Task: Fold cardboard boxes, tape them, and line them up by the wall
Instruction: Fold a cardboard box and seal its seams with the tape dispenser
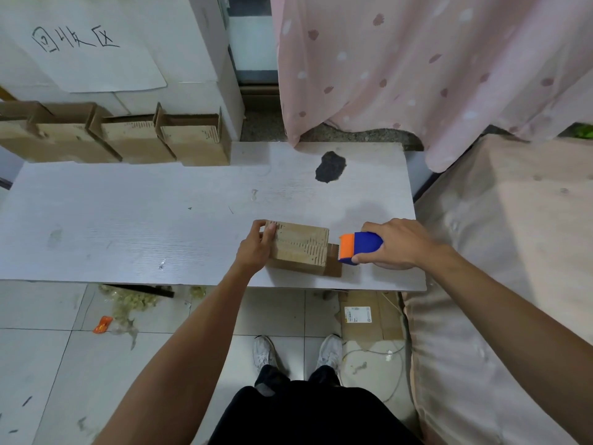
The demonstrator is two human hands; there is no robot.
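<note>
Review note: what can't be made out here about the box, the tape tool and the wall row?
Head view only.
Roll of the tape dispenser: hidden under the right hand.
Tape on the box: too faint to tell; the left hand covers its left end.
The row of boxes: cut off by the left edge.

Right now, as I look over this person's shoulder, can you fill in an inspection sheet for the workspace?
Surface: white wood-grain tabletop, with a dark patch near its far edge.
Job's things: small brown cardboard box near the front edge; blue and orange tape dispenser at its right end; row of open brown cardboard boxes against the white wall.
Clutter: orange wrapper and flattened labelled cardboard on the tiled floor.
Grips: left hand holds the box's left end; right hand grips the dispenser.
Cables: thin white cord on the floor.
Surroundings: pink spotted curtain; handwritten paper sign.
</note>
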